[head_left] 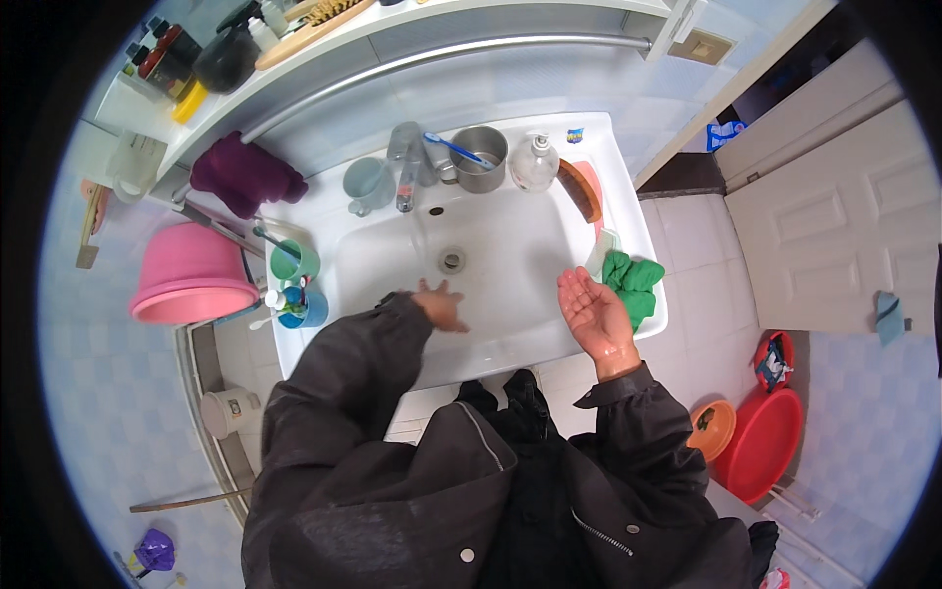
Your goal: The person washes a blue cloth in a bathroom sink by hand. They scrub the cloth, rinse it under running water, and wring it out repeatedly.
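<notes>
Clock centred on the drain (451, 260), 12 toward the wall, near stuff first.

Left grip (444, 306) is sitting at 6, over the near part of the white washbasin (530, 265): fingers spreading wide, holding nothing visible. Can't tell if it's touching the bowl. Dark sleeve (353, 363) is hiding the wrist. Right grip (599, 319) is facing palm up at 4, wide, carrying nothing visible. Green cloth (636, 280) is lying bunched on the rim at 3, right beside those fingers; contact unclear. It's partly hiding a pale flat item (601, 253).

Containers: blue cup (312, 314) at 8 is holding a white-capped item plus brushes, too crowded to separate. Green cup (308, 263) at 9 is holding a dark toothbrush (267, 236). Out at 4, on the floor, an orange basin (721, 432) is holding something dark, can't make it out; a red basin (760, 452) is standing beside it.

Far edge: see-through mug (366, 182) is standing between 10 and 11, grey metal mug (481, 175) between 12 and 1, blue toothbrush (459, 149) leaning across its mouth. Pump bottle (535, 169) is standing at 1, fill level unclear. Brown comb (579, 191) is lying at 2.

Farthest: shelf (412, 25) is running along 10–1, top edge of view cutting off a bristle brush (329, 12).
</notes>
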Demonstrator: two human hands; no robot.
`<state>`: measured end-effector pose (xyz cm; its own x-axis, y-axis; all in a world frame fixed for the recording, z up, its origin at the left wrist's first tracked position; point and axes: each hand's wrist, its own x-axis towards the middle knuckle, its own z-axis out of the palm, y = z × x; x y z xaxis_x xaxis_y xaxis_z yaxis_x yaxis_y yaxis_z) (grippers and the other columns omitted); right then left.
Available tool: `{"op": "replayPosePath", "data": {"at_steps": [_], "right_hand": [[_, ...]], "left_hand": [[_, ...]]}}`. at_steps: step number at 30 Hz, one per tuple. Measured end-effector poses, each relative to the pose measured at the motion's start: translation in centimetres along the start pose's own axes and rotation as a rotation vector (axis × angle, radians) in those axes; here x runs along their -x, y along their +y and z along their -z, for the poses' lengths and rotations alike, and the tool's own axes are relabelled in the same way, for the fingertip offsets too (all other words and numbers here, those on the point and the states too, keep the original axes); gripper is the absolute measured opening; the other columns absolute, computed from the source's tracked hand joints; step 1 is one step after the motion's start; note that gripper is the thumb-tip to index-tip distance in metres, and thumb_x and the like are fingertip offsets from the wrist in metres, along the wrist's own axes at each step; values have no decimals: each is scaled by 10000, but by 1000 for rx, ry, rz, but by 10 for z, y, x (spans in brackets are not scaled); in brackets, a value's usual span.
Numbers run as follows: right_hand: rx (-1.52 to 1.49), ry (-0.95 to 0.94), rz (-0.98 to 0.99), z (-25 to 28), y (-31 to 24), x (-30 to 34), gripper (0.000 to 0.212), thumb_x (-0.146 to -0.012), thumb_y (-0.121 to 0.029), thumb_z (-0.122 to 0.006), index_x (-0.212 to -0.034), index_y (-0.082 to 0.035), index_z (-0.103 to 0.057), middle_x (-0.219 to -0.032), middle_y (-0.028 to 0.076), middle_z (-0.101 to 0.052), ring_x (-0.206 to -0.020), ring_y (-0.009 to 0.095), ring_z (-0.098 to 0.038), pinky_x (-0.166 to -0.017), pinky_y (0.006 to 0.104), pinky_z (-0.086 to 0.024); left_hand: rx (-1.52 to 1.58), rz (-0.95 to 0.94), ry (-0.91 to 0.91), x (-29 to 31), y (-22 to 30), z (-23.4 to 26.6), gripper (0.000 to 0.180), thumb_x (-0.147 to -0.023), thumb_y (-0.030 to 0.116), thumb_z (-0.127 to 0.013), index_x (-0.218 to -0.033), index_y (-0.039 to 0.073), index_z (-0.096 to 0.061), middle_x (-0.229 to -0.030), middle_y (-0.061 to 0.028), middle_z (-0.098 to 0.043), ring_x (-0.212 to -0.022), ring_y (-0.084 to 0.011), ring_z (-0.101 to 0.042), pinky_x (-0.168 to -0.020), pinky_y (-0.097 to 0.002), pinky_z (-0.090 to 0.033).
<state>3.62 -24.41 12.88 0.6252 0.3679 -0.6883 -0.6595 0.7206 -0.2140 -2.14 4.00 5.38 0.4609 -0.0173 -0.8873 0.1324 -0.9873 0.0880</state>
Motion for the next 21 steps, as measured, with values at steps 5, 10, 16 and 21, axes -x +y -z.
{"op": "replayPosePath", "data": {"at_steps": [5, 10, 16, 21], "right_hand": [[2, -25, -22, 5, -1, 2, 336, -919, -63, -504, -1248, 6, -486, -1254, 153, -540, -1147, 287, -549, -986, 388, -466], [14, -59, -39, 8, -3, 0, 325, -912, -61, -509, -1232, -6, -497, -1197, 132, -582, -1102, 270, -572, -926, 372, -491], [-3, -31, -39, 12, -10, -1, 297, -905, -59, -527, -1200, -33, -523, -1103, 102, -623, -1021, 245, -602, -837, 342, -501], [-6, -32, -63, 15, -7, -2, 253, -905, -67, -539, -1156, -41, -544, -1080, 92, -627, -966, 233, -607, -816, 339, -499]], "left_hand": [[-23, 97, 26, 72, -57, -49, 1013, -650, 583, -745, -1483, 250, -276, -1533, -239, -178, -1352, -523, -242, -1039, -625, -292], [-37, 31, -16, 55, -94, -77, 863, -629, 321, -800, -1390, 134, -439, -1342, -243, -484, -1200, -412, -495, -996, -463, -415], [291, -270, 512, 19, -57, -19, 519, -648, 144, -700, -1157, 83, -621, -1065, -194, -627, -1057, -370, -565, -922, -431, -456], [431, -582, 979, -79, 48, 24, 724, -667, 77, -681, -1353, 121, -455, -1362, -196, -461, -1192, -426, -460, -1045, -444, -358]]}}
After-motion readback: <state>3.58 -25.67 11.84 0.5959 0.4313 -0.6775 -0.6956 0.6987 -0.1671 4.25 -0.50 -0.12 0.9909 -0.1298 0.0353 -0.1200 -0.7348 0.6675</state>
